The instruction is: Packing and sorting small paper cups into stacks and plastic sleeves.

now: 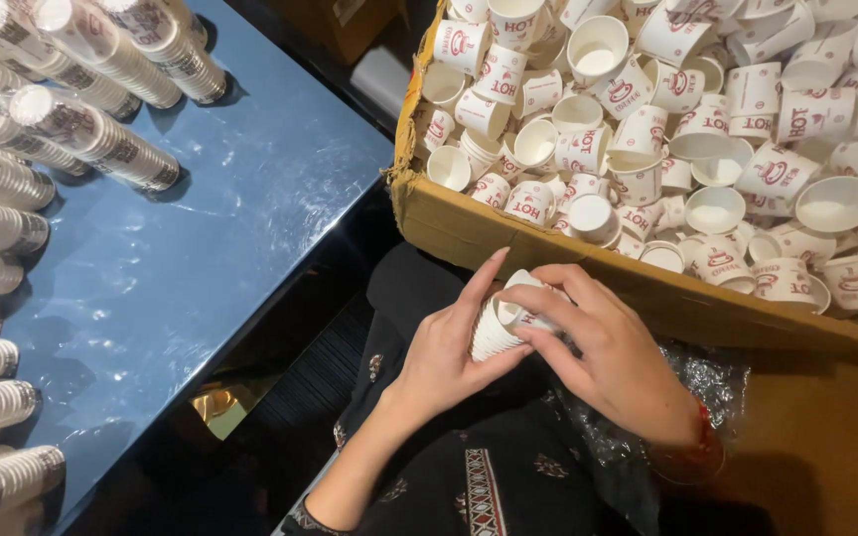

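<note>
Both my hands hold a short stack of white paper cups (500, 330) with red print, over my lap in dark patterned clothing. My left hand (446, 352) cups the stack from the left side and below. My right hand (603, 352) grips its top end from the right, fingers curled over the rim. Just beyond my hands stands a big cardboard box (548, 253) filled with several loose paper cups (667, 119) of the same kind, lying at all angles.
A blue table (211, 248) lies to the left. Long stacked rows of cups wrapped in clear plastic (91, 139) lie along its left and far edges. Crinkled clear plastic (707, 382) sits under my right wrist.
</note>
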